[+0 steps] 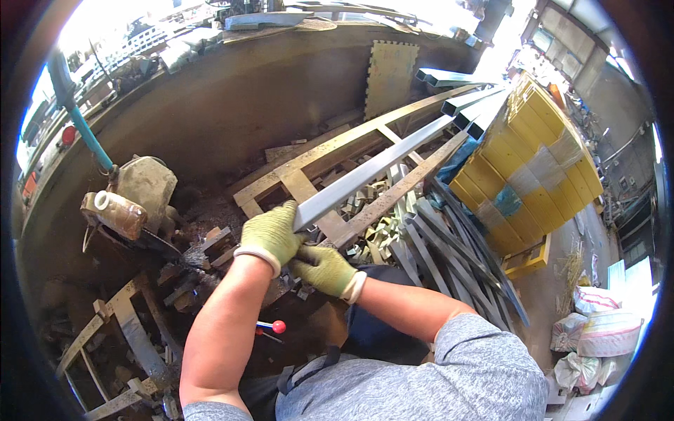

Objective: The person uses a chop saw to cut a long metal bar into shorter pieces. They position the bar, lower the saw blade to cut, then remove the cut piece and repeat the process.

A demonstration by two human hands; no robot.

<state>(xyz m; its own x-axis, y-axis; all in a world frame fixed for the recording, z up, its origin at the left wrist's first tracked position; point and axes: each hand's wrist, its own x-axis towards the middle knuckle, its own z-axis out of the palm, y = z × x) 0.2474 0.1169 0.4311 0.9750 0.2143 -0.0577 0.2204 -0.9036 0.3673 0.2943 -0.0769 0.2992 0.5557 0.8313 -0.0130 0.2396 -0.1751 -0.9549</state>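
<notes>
A long, square silver metal tube [375, 172] slants up and away to the right over a wooden frame. My left hand [270, 235], in a yellow-green knit glove, is closed around its near end. Just below and to the right, my right hand [324, 271] wears a matching glove. Its curled fingers meet the left hand close to the tube's end, and what lies inside them is hidden. The wooden frame [298, 184], made of pale slats, stretches beneath the tube. Several more square tubes [481, 109] lie at the far end, their open ends facing me.
To the left stands a cutting machine [144, 186] with a teal hose [91, 139]. A red-knobbed lever [279, 327] sits by my left forearm. Metal offcuts [382, 231] and dark bars [456, 256] lie under the frame. Yellow stacked panels [533, 168] and white sacks [609, 332] are on the right.
</notes>
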